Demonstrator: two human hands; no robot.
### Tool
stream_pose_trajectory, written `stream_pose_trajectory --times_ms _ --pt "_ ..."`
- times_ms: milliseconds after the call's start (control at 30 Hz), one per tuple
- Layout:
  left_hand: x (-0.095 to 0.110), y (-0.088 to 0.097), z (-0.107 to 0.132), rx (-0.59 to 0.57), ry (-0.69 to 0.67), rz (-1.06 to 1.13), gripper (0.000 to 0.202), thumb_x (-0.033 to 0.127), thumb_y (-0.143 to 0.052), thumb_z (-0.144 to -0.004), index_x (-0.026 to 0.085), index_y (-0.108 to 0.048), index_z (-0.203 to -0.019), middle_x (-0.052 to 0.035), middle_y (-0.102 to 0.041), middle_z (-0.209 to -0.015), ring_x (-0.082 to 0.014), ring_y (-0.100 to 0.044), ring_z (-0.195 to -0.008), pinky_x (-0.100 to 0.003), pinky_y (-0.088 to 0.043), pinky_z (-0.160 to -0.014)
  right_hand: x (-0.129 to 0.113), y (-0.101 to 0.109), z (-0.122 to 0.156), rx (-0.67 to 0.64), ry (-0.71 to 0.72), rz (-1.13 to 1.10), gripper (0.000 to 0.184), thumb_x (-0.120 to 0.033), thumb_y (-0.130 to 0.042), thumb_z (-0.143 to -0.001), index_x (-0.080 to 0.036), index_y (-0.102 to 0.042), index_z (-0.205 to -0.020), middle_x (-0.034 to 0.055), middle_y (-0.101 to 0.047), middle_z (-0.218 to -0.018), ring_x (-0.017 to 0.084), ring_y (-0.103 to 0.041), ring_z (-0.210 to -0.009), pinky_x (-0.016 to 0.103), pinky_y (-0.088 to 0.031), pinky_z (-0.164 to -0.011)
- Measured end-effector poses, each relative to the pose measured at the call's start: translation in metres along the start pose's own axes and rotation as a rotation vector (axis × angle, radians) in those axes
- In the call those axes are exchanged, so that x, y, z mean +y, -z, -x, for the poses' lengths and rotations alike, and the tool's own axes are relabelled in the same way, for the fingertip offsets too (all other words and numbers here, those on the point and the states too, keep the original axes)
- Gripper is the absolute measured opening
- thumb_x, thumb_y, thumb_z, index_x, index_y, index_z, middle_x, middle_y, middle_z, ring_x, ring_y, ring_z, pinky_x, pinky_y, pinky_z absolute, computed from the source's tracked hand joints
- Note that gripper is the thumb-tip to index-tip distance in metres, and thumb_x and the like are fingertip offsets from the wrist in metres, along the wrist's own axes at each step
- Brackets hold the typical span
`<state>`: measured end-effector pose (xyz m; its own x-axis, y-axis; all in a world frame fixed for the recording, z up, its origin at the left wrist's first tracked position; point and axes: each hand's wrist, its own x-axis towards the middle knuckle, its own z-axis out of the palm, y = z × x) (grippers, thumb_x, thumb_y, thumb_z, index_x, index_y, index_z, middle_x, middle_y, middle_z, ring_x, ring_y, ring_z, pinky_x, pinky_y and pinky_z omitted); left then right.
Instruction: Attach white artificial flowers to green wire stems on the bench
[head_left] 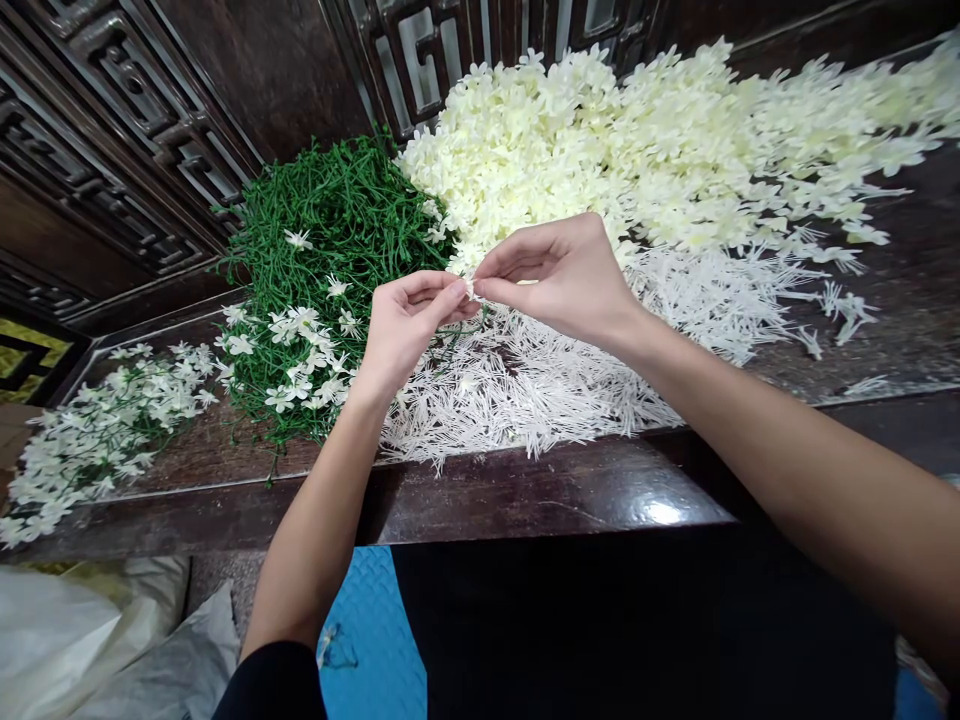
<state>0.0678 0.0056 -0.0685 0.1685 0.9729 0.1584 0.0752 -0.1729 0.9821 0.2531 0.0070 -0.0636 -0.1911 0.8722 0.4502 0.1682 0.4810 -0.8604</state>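
Note:
My left hand (412,318) is closed in a pinch, with thumb and forefinger on a small white artificial flower (470,289). The fingertips of my right hand (566,278) pinch at the same flower from the other side. Most of the flower is hidden by the fingers. Below my hands spreads a layer of thin white plastic flower pieces (517,385). Just behind them rises a heap of cream-white petals (540,150). Left of my left hand lies a pile of green plastic stems (330,215), with several white flowers (300,330) on it.
More white flowers on green stems (124,420) lie at the bench's left end. The dark wooden bench (525,490) has a carved lattice back (135,90). Pale sacks (97,640) and a blue mat or stool surface (375,630) are below the front edge.

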Motion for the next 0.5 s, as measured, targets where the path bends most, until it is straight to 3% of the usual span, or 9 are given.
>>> stream_pose_trajectory --times_ms 333,500 --pt "-0.0025 0.0019 0.0000 -0.032 -0.030 -0.023 0.026 0.038 -0.084 -0.080 0.014 -0.076 -0.088 -0.0058 -0.078 -0.080 -0.0145 -0.077 -0.076 -0.028 -0.064 -0.080 -0.0039 0.0027 -0.0011 -0.007 -0.056 0.017 0.014 -0.031 -0.086 -0.075 -0.024 -0.074 -0.079 0.0055 -0.076 -0.089 0.024 -0.071 -0.083 0.050 -0.064 -0.091" --pt "-0.0035 0.0014 -0.0010 0.035 -0.111 -0.063 0.020 0.035 -0.083 -0.080 0.016 -0.075 -0.083 -0.0039 -0.076 -0.077 -0.0132 -0.074 -0.072 -0.027 -0.063 -0.075 0.0008 0.0082 -0.0059 -0.096 -0.092 -0.042 0.035 -0.036 -0.090 -0.069 -0.020 -0.073 -0.095 0.0098 -0.074 -0.104 0.026 -0.070 -0.092 0.050 -0.063 -0.090"
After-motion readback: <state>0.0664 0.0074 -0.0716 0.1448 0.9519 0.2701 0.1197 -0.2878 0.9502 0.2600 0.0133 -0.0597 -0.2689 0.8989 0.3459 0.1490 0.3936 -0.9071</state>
